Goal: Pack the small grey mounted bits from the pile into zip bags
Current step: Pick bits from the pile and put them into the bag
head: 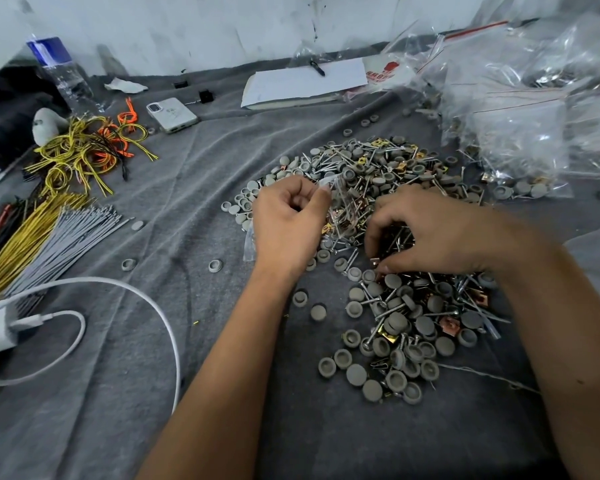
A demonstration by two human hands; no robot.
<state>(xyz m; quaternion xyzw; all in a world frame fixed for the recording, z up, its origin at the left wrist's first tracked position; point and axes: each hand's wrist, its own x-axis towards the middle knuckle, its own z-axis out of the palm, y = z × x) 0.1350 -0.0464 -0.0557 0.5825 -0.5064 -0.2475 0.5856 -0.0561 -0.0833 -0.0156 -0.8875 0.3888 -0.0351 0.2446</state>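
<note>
Filling stage: a zip bag [340, 199] is being pinched by the left hand [288, 220] while parts from the pile [395, 306] are being pinched up by the right hand [430, 233], next to be dropped into the bag's mouth.

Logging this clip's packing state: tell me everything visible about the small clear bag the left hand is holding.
The small clear zip bag looks like thin, glossy transparent plastic. The left hand pinches its upper edge between curled fingers above the pile of grey caps, screws and copper-coloured clips. It hangs tilted, and screws and copper-coloured clips show through it, whether inside or behind cannot be told. A bit of clear plastic also shows below the hand's left edge. Whether its zip is open is unclear.
</note>
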